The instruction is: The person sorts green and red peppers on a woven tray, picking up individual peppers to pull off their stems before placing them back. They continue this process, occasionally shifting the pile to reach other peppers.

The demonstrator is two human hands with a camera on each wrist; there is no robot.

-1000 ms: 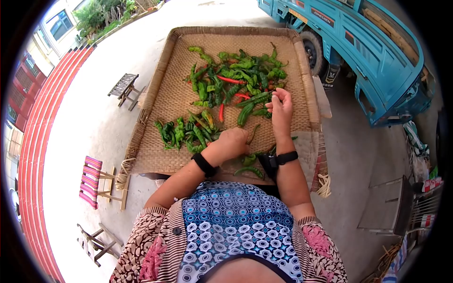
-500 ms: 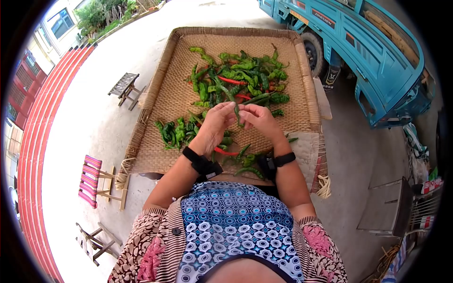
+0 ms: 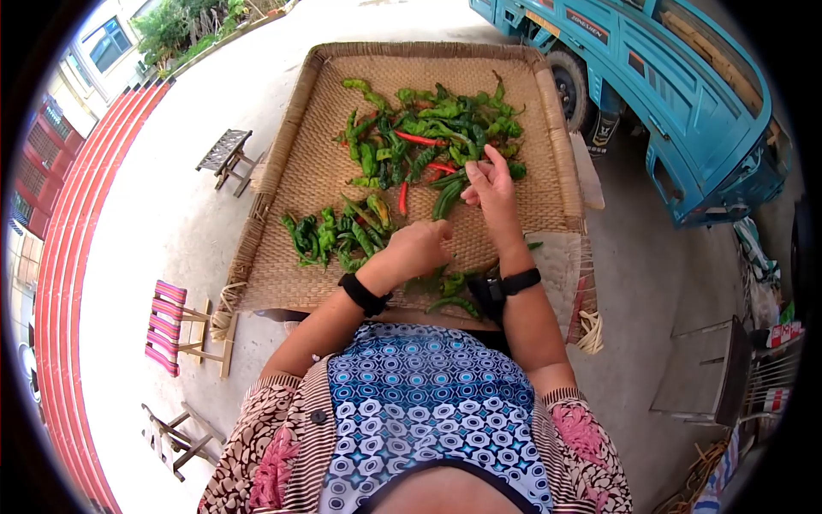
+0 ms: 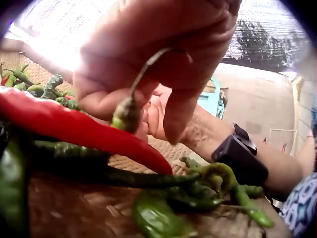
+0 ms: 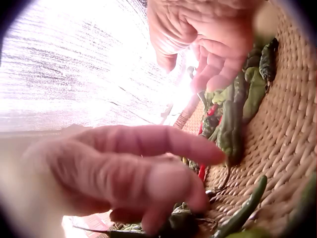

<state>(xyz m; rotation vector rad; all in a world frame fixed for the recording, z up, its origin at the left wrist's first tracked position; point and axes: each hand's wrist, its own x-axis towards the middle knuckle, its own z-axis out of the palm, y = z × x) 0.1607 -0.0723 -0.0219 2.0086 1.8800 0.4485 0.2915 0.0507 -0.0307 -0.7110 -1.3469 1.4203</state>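
My left hand (image 3: 418, 250) is low over the front of a woven tray (image 3: 548, 206). In the left wrist view a green pepper cap with a thin curved stem (image 4: 127, 111) shows in front of its fingers; I cannot tell whether they grip it. A red chili pepper (image 4: 89, 126) and several green peppers (image 4: 158, 215) lie below that hand. My right hand (image 3: 495, 195) hovers at the near right side of the larger pepper heap (image 3: 377, 158), index finger extended and nothing held. The right wrist view shows its fingers hanging loosely, close over the peppers.
A smaller heap of green peppers (image 3: 325, 238) sits at the tray's left front. A curved green pepper (image 3: 454, 306) lies by the front edge. A blue cargo vehicle (image 3: 651, 111) stands to the right, with stools such as the striped one (image 3: 165, 330) on the left.
Half a second ago both hands met over the tray with a green pepper between them. Since then the right hand has gone up and right to the large heap, the left hand down toward the front.
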